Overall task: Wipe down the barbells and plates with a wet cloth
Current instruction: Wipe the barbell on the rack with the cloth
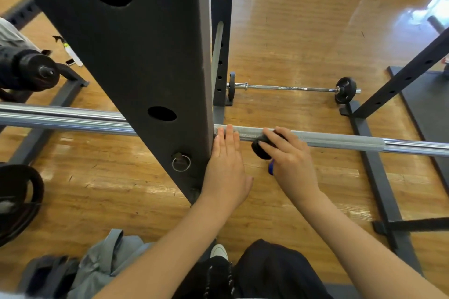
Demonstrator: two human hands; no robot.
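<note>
On barbell (328,139): left hand (227,165) flat, fingers straight; right hand (289,160) grip holding black cloth (261,149).

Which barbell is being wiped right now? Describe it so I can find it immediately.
Start at the big black rack upright in the near foreground. The long barbell crosses behind it at hand height, where the left hand rests flat and the right hand grips a dark cloth. Unlike the small barbell lying on the floor beyond, it is raised and thicker.
</note>
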